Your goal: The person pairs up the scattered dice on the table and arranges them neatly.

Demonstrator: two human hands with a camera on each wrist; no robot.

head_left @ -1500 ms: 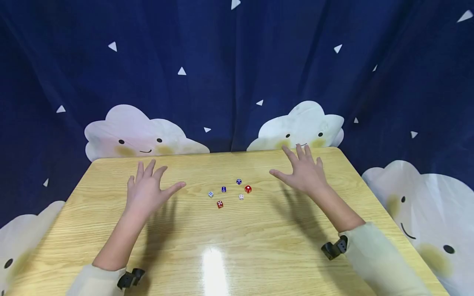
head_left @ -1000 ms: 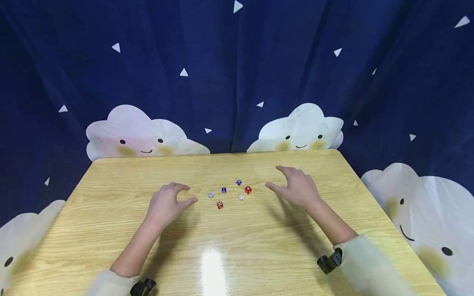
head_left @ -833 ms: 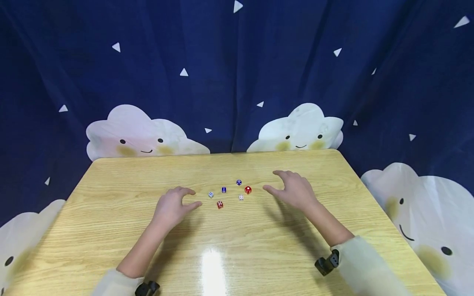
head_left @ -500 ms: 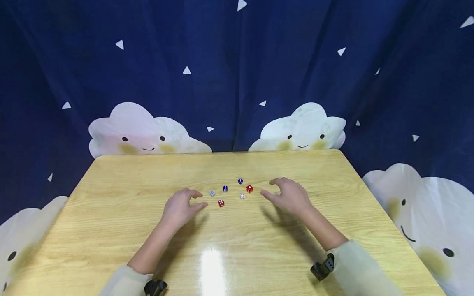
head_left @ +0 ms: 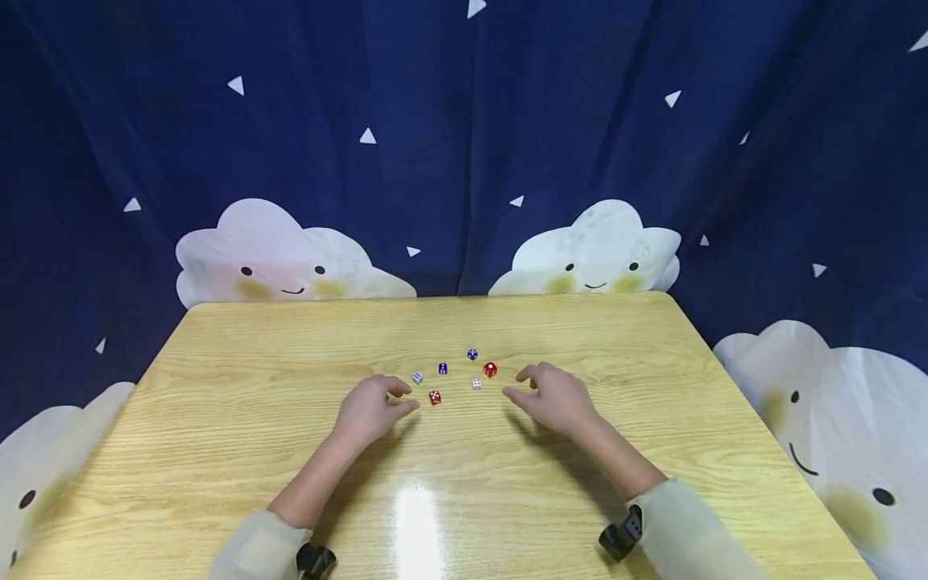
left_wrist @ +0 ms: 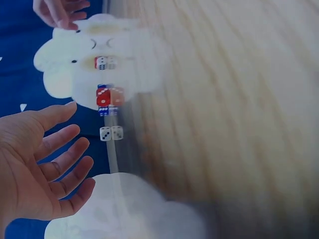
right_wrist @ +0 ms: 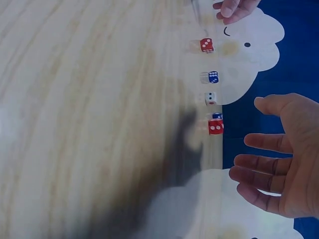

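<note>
My left hand (head_left: 368, 409) hovers just left of the dice, thumb and fingers spread apart and nothing between them. Nearest to it are a red die (head_left: 435, 397) and a white die (head_left: 416, 377). From the right comes my right hand (head_left: 557, 399), also holding nothing, its thumb and forefinger parted beside another red die (head_left: 490, 369) and a second white die (head_left: 476, 383). Between the hands lie a blue die (head_left: 443, 368) and, farther back, another blue die (head_left: 473, 354). The left wrist view shows relaxed fingers (left_wrist: 70, 167); those of the right hand look alike in the right wrist view.
The dice lie loosely scattered on a light wooden table (head_left: 290, 338). Behind it hangs a dark blue curtain (head_left: 435, 121) with white triangles and smiling clouds. A black wrist camera (head_left: 316, 561) sits at the left cuff, another camera (head_left: 621, 535) at the right cuff.
Both hands have come inward from the sides, lower and closer to the dice, their spread fingers drawing into a looser curve. The dice stay in place; the head view shifts slightly.
</note>
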